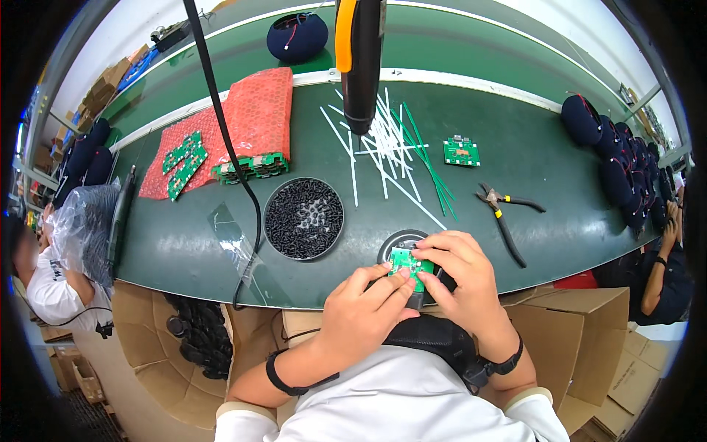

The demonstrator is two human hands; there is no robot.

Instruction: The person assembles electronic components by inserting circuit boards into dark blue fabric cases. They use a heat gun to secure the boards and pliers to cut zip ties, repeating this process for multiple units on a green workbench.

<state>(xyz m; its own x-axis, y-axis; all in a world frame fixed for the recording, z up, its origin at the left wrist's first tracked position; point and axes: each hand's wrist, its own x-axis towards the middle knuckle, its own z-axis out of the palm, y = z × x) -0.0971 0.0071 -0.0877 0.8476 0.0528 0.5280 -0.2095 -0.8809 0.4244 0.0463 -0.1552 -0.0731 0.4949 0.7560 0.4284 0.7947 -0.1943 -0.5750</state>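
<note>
A small green circuit board (402, 259) lies under my fingertips at the table's near edge, over a round black part (403, 237) with a grey ring. My left hand (366, 309) pinches its left and near side, fingers bent together. From the right, my right hand (465, 276) curls over the board, thumb and fingertips on its far and right side. The fingers cover much of the board, so how it sits on the round part is hidden. Above the table hangs a black and orange power screwdriver (361, 66), apart from both hands.
Left of my hands are a round dish (342, 228) of small black screws, a dangling black cable (221, 110) and red bubble wrap (258, 110) with stacked boards. Beyond lie white and green strips (387, 144), a loose board (462, 151) and cutting pliers (504, 221). Cardboard boxes (582, 331) flank me.
</note>
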